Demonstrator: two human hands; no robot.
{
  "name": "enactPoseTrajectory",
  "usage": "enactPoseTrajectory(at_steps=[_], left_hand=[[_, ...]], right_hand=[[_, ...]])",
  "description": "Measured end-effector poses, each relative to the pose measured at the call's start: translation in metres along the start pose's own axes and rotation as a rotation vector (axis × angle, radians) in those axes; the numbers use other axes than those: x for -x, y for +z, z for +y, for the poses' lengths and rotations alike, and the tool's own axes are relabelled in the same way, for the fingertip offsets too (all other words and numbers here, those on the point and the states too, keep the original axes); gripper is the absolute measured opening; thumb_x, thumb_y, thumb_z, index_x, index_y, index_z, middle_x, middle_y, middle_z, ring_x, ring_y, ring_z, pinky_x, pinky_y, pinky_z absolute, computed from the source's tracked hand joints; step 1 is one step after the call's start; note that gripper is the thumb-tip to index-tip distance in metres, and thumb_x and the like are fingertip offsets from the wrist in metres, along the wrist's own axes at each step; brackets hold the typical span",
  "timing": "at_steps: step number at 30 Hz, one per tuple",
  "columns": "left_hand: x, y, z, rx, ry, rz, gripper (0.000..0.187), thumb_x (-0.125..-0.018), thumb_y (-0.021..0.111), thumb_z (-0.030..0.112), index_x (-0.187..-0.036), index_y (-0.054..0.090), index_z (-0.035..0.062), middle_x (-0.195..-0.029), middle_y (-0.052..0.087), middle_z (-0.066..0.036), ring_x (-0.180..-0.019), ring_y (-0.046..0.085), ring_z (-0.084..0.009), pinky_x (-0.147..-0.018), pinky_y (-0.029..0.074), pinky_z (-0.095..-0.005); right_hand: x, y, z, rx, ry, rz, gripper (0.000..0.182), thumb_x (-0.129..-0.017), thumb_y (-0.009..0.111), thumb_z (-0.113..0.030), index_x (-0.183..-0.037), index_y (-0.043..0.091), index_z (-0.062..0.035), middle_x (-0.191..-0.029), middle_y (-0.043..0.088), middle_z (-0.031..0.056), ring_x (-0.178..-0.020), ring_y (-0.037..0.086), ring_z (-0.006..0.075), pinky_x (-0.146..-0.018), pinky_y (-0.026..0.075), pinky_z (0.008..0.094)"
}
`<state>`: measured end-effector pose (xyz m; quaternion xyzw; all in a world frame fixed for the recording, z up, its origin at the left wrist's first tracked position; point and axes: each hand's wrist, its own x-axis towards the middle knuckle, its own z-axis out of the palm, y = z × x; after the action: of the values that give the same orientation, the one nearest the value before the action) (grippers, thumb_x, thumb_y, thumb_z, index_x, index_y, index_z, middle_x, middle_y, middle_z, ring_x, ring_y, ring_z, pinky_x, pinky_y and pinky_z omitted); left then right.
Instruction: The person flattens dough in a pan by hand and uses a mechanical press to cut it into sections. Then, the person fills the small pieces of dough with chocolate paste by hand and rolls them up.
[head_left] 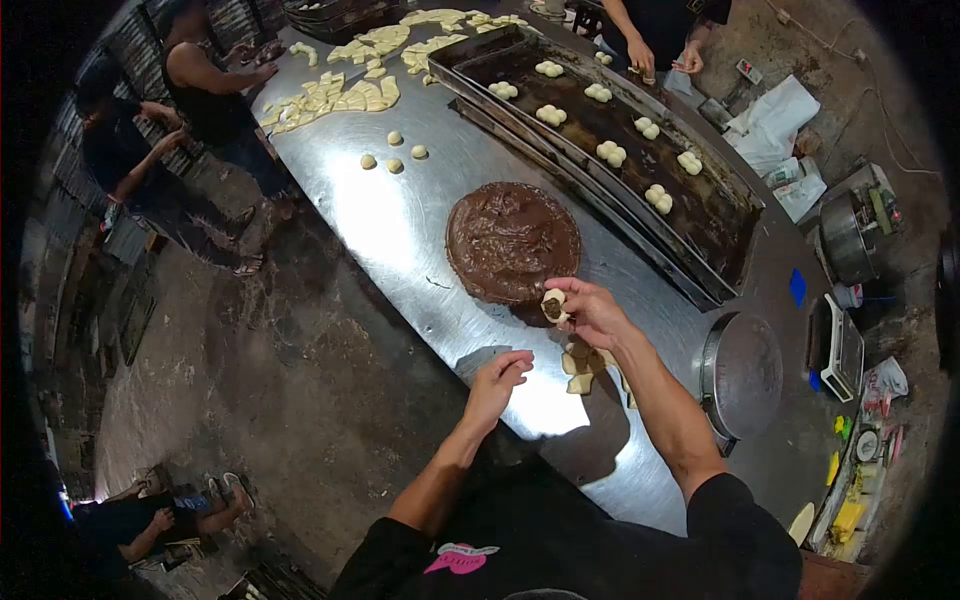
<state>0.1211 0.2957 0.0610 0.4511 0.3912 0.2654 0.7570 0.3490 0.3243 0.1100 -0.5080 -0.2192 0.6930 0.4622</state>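
Metal worktable [340,190] is spanning the view I am watching remotely. Right hand [592,312]: thumb and fingers are pinching a dough piece [554,305] with dark filling, at the near edge of a brown mound [510,240] that is blocking the way ahead. Left hand [492,388]: fingers are curling loosely; I cannot tell whether the tips are touching. Flat dough pieces [579,383] are lying partly hidden by the right forearm [668,410]. 4 dough balls [394,165] are sitting beyond the mound; rightward, a tray [705,215] is bearing 8 dough clusters [611,153].
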Motion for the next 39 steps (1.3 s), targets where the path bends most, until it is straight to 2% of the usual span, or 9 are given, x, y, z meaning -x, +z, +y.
enactPoseTrajectory(at_steps=[9,14,18,22,26,29,30,34,39], left_hand=[[-0.009,0.022,0.063,0.406,0.108,0.014,0.027,-0.097,0.051,0.013,-0.118,0.059,-0.0029,-0.115,0.061,-0.01,-0.101,0.06,-0.0176,-0.088,0.049,-0.0339],[0.002,0.034,0.06,0.416,0.138,0.008,0.013,-0.094,0.057,0.008,-0.103,0.06,-0.0004,-0.101,0.064,-0.009,-0.093,0.063,-0.0175,-0.086,0.052,-0.0349],[0.011,0.059,0.054,0.44,0.08,-0.003,0.017,-0.094,0.058,0.009,-0.108,0.059,-0.0008,-0.102,0.064,-0.012,-0.092,0.064,-0.0198,-0.085,0.054,-0.0369],[0.041,0.109,0.066,0.287,0.096,-0.024,0.018,-0.092,0.057,0.003,-0.11,0.059,-0.0031,-0.103,0.064,-0.012,-0.09,0.063,-0.0173,-0.079,0.055,-0.0307],[0.061,0.123,0.055,-0.192,0.451,-0.092,0.019,-0.088,0.063,-0.001,-0.107,0.063,-0.0007,-0.103,0.06,-0.009,-0.091,0.061,-0.0142,-0.078,0.052,-0.0273],[0.067,0.134,0.063,-0.057,0.482,-0.373,0.017,-0.088,0.061,-0.001,-0.105,0.062,-0.0021,-0.105,0.061,-0.01,-0.094,0.06,-0.0143,-0.082,0.049,-0.0286],[0.067,0.13,0.06,0.068,0.265,-0.535,0.016,-0.089,0.06,0.0,-0.105,0.062,-0.0024,-0.106,0.062,-0.011,-0.094,0.06,-0.0143,-0.087,0.048,-0.031],[0.06,0.127,0.032,0.272,-0.005,-0.666,0.024,-0.09,0.06,0.003,-0.113,0.059,-0.0015,-0.109,0.064,-0.011,-0.1,0.061,-0.0165,-0.089,0.048,-0.0311],[0.076,0.133,0.031,0.348,-0.047,-0.391,0.027,-0.091,0.059,0.004,-0.117,0.058,-0.0017,-0.113,0.064,-0.014,-0.101,0.062,-0.0197,-0.088,0.051,-0.0333]], right_hand=[[0.056,0.052,-0.011,-0.483,-0.079,-0.25,0.033,-0.09,0.049,-0.004,-0.122,0.055,0.0023,-0.107,0.065,0.0122,-0.095,0.065,0.0222,-0.083,0.056,0.0384],[0.089,0.046,0.009,-0.24,-0.142,0.088,0.026,-0.095,0.052,-0.01,-0.118,0.057,0.0029,-0.105,0.064,0.0113,-0.093,0.065,0.0197,-0.083,0.056,0.0355],[0.124,0.044,0.027,-0.27,-0.343,0.328,0.028,-0.094,0.053,-0.007,-0.121,0.057,0.0014,-0.11,0.064,0.0115,-0.099,0.064,0.0206,-0.087,0.054,0.0341],[0.172,0.054,0.042,1.05,-0.907,0.793,0.04,-0.083,0.06,0.006,-0.123,0.055,0.0059,-0.117,0.062,0.0204,-0.107,0.063,0.0294,-0.086,0.054,0.0312],[0.219,0.041,0.051,0.971,-0.985,0.72,0.028,-0.084,0.062,0.001,-0.112,0.062,0.0048,-0.105,0.066,0.0211,-0.089,0.068,0.0336,-0.072,0.056,0.0341],[0.258,0.033,0.042,0.924,-0.831,0.59,0.013,-0.083,0.067,-0.006,-0.095,0.066,-0.0028,-0.084,0.065,0.0112,-0.075,0.065,0.0276,-0.063,0.051,0.0344],[0.265,0.033,0.04,0.913,-0.834,0.589,0.013,-0.083,0.067,-0.006,-0.095,0.066,-0.0028,-0.084,0.065,0.0112,-0.075,0.065,0.0276,-0.063,0.051,0.0344],[0.266,0.021,0.049,0.833,-0.829,0.667,0.01,-0.081,0.068,-0.009,-0.09,0.066,-0.0044,-0.08,0.062,0.0084,-0.076,0.062,0.026,-0.07,0.048,0.0353],[0.253,0.031,0.07,0.936,-1.043,0.819,0.017,-0.08,0.066,-0.007,-0.096,0.066,-0.0012,-0.086,0.063,0.008,-0.079,0.062,0.0264,-0.073,0.046,0.0374]])
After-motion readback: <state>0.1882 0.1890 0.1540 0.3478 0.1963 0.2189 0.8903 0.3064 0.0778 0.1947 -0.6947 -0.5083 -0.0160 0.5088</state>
